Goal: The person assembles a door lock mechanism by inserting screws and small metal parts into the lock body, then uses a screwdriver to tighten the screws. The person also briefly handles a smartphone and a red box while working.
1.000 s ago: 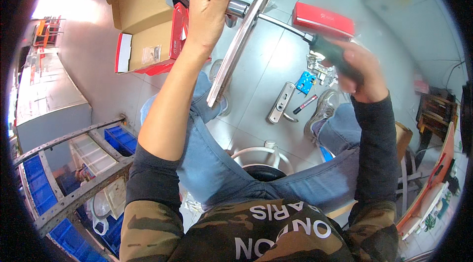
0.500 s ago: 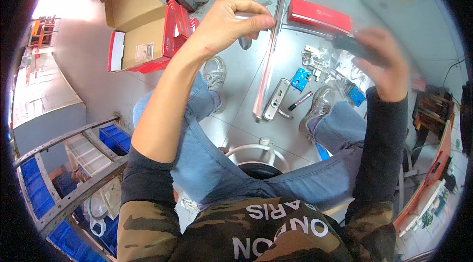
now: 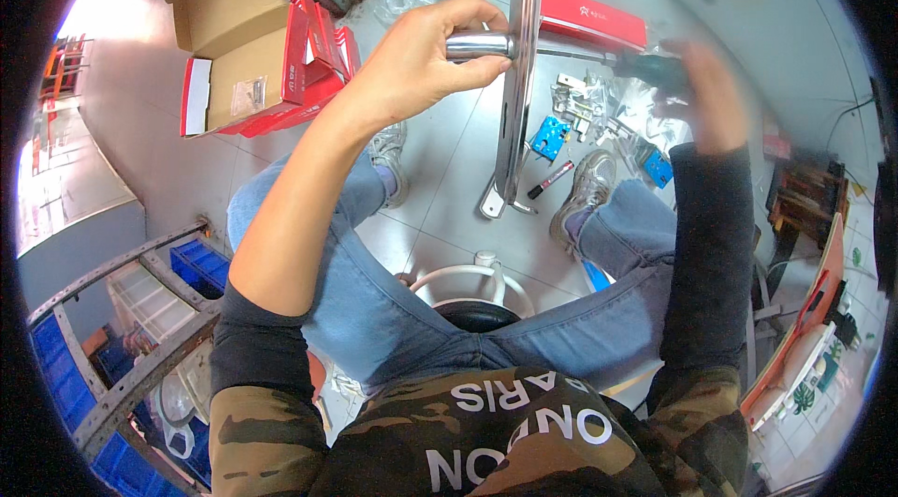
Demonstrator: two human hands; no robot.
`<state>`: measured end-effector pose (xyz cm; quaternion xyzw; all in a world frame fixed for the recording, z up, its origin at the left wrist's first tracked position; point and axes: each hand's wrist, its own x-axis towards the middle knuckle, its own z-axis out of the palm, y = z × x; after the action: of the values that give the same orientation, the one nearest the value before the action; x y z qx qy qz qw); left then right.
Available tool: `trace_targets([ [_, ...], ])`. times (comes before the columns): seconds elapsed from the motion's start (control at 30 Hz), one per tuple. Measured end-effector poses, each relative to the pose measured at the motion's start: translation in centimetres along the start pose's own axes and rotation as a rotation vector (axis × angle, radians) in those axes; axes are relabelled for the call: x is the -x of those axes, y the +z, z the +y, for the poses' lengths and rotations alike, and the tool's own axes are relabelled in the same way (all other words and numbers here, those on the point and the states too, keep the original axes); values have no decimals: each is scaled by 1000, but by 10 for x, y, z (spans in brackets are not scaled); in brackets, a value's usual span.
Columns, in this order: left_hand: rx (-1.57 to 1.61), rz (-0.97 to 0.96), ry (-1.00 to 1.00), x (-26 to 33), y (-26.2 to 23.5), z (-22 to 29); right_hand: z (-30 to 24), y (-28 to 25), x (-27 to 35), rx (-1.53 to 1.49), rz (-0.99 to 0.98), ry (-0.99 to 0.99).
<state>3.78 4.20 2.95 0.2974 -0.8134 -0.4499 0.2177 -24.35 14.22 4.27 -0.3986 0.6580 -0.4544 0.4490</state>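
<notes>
My left hand (image 3: 426,57) grips the round lever of a long silver door-handle plate (image 3: 519,76), held upright above the floor between my knees. My right hand (image 3: 706,90), blurred by motion, holds a dark-handled screwdriver (image 3: 645,67) whose thin shaft points left at the plate just beside the lever. A second metal plate piece (image 3: 491,202) lies on the tiled floor below the held one.
An open cardboard box with red cartons (image 3: 253,57) sits on the floor at upper left. A flat red box (image 3: 594,18), blue lock parts (image 3: 550,137), loose hardware in bags (image 3: 599,104) and a marker (image 3: 552,181) lie near my feet. Blue bins on metal shelving (image 3: 140,310) stand at left.
The plate has swung from slanted to nearly vertical and risen with my left hand. My right hand moved up and right, bringing the screwdriver tip against the plate.
</notes>
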Motion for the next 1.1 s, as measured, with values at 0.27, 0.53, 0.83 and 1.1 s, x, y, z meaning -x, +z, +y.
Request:
trace_targets([
  [0.27,101,7,-70,-1,0,-1,4,-14,-2,-183,-119,-191],
  [0.53,313,-124,-167,-3,1,-3,0,-15,1,-267,-169,-365],
  [0.83,708,-311,-322,-1,20,-5,3,-33,-4,-96,-191,-456],
  [1.1,628,-238,-274,1,24,-4,-11,-24,7,234,-43,-136],
])
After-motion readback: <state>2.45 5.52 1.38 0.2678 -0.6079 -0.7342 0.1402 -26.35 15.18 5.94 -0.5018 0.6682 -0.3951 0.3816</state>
